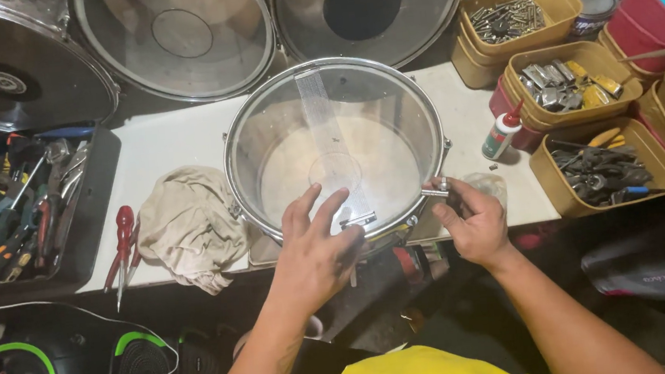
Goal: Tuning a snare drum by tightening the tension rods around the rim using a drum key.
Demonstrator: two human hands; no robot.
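Head view: a chrome snare drum is laid flat on the white tabletop. The left hand is spread on its clear head, seemingly for steadying. A small metal key at the drum's near-right rim is pinched by the right hand. A crumpled cloth lies left of the drum.

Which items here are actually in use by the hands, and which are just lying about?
In use: drum, left hand flat on its clear head, right hand holding a small metal key at the rim.

Lying about: cloth, red pliers, glue bottle, hardware bins, tool tray.
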